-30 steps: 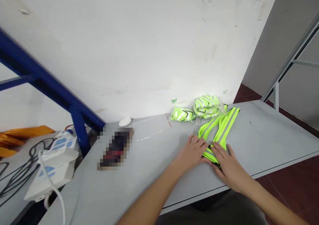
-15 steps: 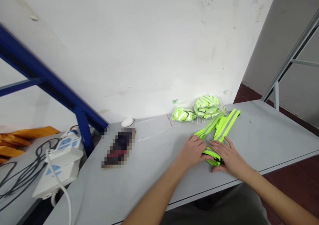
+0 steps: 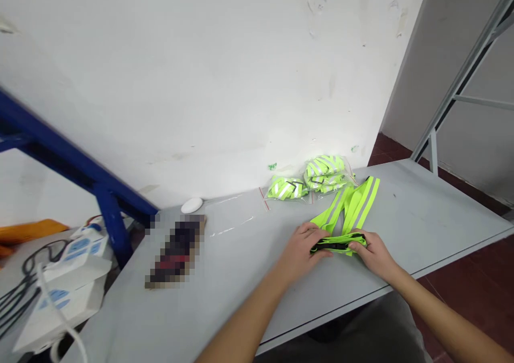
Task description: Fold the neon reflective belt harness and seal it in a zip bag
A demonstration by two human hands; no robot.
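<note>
A neon-yellow reflective strap harness (image 3: 363, 202) with grey stripes lies partly on the grey table, its loose straps stretching away toward the wall. Its near end is folded into a flat bundle with black parts along the edge. My left hand (image 3: 302, 249) grips the left end of this bundle between thumb and fingers. At the right end, my right hand (image 3: 373, 253) pinches it, thumb on the near side. Beyond the straps, against the wall, lie clear bags of similar folded straps (image 3: 327, 171), with a smaller bagged one (image 3: 286, 188) on their left.
Flat clear plastic bags (image 3: 233, 213) lie left of the bagged straps. A white oval object (image 3: 191, 205) and a blurred-out dark item (image 3: 176, 253) are farther left. White power strips (image 3: 68, 277) with cables sit beside a blue metal frame (image 3: 108, 213). The table's front edge (image 3: 321, 320) runs before my lap.
Both hands have turned the folded bundle up, so its black edge now shows. My right hand has shifted to the bundle's right end. The camera view has swung slightly right.
</note>
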